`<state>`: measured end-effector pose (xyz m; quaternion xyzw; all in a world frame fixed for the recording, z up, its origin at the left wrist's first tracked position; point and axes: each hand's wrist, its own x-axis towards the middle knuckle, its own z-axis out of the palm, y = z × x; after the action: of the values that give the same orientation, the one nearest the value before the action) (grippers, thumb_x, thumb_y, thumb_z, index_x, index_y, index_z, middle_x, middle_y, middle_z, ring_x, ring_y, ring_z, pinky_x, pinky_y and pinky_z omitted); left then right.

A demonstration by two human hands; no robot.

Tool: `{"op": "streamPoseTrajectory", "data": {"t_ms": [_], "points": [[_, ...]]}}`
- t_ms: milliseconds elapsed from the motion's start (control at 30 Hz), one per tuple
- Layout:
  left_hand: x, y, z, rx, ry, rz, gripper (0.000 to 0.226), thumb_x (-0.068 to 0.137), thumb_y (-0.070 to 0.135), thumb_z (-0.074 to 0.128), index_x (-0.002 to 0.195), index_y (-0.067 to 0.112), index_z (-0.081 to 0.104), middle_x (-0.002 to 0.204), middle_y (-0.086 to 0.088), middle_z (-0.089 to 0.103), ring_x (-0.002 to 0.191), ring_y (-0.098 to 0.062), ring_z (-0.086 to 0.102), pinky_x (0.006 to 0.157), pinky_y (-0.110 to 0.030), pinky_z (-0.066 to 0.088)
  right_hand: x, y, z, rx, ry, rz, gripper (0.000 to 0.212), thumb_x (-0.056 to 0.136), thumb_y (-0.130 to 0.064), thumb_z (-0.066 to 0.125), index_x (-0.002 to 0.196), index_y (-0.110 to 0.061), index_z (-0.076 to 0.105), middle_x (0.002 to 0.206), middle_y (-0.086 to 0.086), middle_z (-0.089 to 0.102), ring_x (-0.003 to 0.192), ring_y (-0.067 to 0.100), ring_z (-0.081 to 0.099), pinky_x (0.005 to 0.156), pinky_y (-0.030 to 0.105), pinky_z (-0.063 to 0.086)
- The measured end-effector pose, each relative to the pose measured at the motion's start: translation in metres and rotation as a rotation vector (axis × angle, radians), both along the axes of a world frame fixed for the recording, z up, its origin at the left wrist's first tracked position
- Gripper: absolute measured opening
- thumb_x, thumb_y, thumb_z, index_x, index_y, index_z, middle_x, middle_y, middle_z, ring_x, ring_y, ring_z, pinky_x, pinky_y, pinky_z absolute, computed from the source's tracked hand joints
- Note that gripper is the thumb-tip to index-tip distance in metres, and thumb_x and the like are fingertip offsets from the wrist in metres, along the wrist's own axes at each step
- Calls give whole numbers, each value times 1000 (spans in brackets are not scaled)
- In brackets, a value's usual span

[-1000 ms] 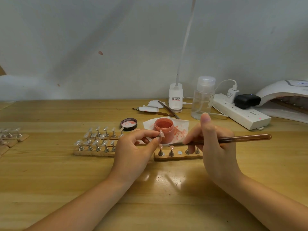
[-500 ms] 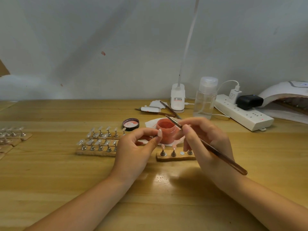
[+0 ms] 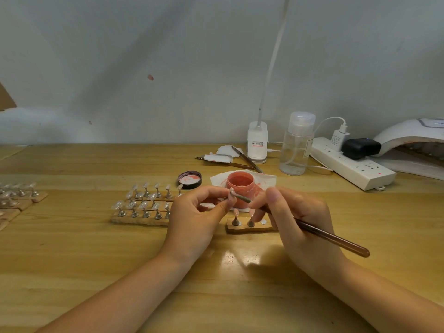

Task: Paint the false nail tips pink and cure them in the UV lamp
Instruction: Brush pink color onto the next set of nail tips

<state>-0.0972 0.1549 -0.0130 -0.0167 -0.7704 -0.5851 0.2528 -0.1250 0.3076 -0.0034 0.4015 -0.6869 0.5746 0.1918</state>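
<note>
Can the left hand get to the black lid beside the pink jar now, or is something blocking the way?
Probably yes for the path: the black lid lies on bare table just beyond the left hand, with nothing between them. But that hand is busy pinching a nail tip under the brush, so it would have to put that down first.

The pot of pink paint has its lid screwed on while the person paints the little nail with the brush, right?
Not quite. The head view shows the pot of pink paint open; its lid lies on the table beside it. The rest holds: the left hand pinches the little nail and the right hand holds the brush to it.
</note>
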Motion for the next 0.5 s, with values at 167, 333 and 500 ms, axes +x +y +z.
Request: {"op": "streamPoseTrajectory", "data": {"t_ms": [167, 333, 500], "points": [[1, 1, 1, 25, -5, 4, 12, 68, 34, 66, 77, 27, 70, 79, 8, 71, 76, -6, 64, 67, -14, 50, 2, 3, -3, -84, -45, 59, 41, 90, -25, 37, 67, -10, 67, 53, 2, 61, 49, -4, 53, 51, 6, 38], [2, 1, 1, 6, -21, -3, 12, 69, 34, 66, 78, 28, 70, 78, 8, 71, 75, -4, 63, 65, -16, 50, 0, 0, -2, -102, -47, 18, 37, 92, -23, 35, 75, -10, 65, 61, 0, 61, 53, -4, 55, 54, 3, 37], [2, 1, 2, 10, -18, -16, 5, 73, 24, 69, 76, 28, 70, 78, 9, 71, 74, -5, 63, 65, -17, 49, -1, -1, -2, -94, -79, 20, 42, 91, -26, 36, 73, -5, 66, 59, 1, 62, 51, -4, 55, 55, 2, 37]]}}
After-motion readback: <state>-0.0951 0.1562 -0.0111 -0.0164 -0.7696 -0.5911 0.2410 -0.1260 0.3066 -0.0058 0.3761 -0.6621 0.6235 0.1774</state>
